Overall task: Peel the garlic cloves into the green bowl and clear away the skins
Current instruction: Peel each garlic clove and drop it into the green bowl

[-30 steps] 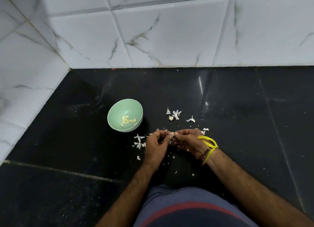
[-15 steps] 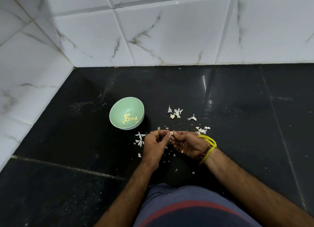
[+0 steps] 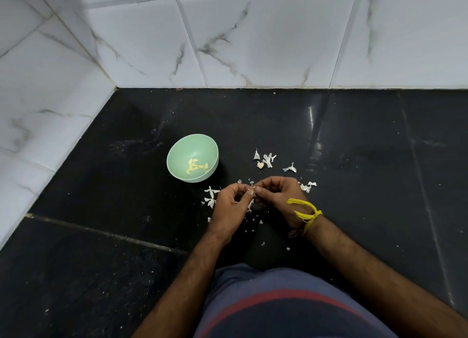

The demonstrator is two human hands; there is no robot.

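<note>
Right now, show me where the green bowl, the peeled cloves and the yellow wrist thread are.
green bowl [image 3: 177, 152], head view, bare inner wall on the left.
peeled cloves [image 3: 196, 166], head view, middle of the pile in the bowl.
yellow wrist thread [image 3: 307, 212], head view, strands across the right wrist.

One green bowl [image 3: 192, 158], two hands, and roughly seven peeled cloves [image 3: 197, 166] inside.

Left hand [image 3: 229, 206]: I have it at 11 o'clock of my torso, fingers curled, tips meeting the right's. Right hand [image 3: 277, 197]: at 1 o'clock, fingers curled inward, pinching. Both forearms converge from 5 and 7 o'clock.
</note>
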